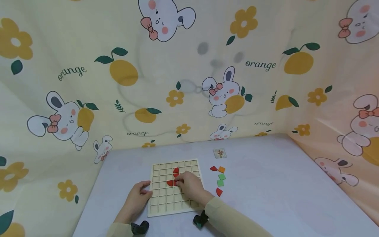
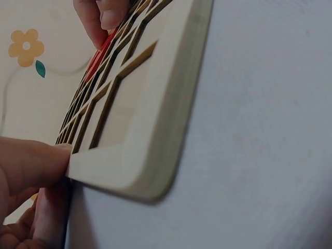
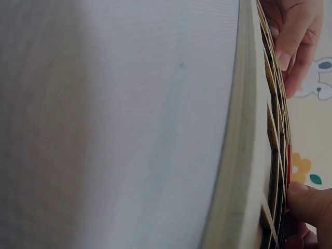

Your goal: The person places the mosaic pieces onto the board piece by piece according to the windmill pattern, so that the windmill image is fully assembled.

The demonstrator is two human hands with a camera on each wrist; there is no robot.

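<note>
A cream grid board [image 1: 158, 207] lies flat on the table. My left hand [image 1: 135, 199] holds its left edge; in the left wrist view the thumb [image 2: 44, 161] lies on the rim with fingers beside the edge. My right hand [image 1: 190, 186] reaches over the board's middle, thumb and fingertips bent together at a red quarter-circle piece [image 2: 98, 59], partly hidden by the fingers. Another red piece [image 1: 176, 171] lies in a cell just above, and a red piece [image 1: 170, 183] shows left of the fingertips. In the right wrist view the right thumb [image 3: 306, 202] is against the board's grid.
Right of the board lie a red piece [image 1: 213, 168], an orange square [image 1: 221, 169], a green square [image 1: 222, 177], another green square [image 1: 220, 183] and a red piece [image 1: 219, 191]. A small pattern card [image 1: 220, 153] lies behind them. Printed cloth [image 1: 160, 95] hangs around the table.
</note>
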